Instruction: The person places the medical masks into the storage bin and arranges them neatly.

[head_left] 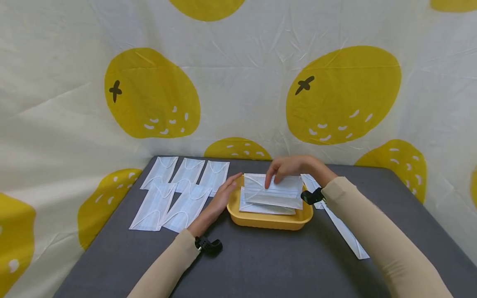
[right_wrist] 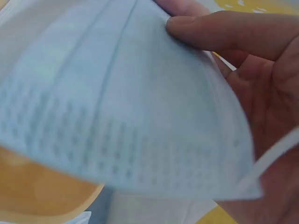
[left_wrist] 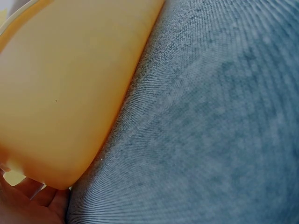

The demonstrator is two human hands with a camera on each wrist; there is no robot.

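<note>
Right hand (head_left: 294, 167): pinches a face mask (head_left: 277, 192) just over the yellow tray (head_left: 268, 219), thumb on top.
Left hand (head_left: 223, 194): fingers straight, flat against the tray's left wall.
Done: at least one mask lies in the tray.
Left: five masks (head_left: 179, 192) far left, others (head_left: 344, 231) right.
Right wrist view: the mask's pleats and ear loop (right_wrist: 275, 156).

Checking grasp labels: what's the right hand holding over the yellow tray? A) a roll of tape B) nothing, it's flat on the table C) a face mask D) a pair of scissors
C: the right hand pinches a pale blue pleated face mask above the yellow tray; the right wrist view shows thumb and fingers curled over the mask's edge, with its ear loop hanging at the side.
</note>
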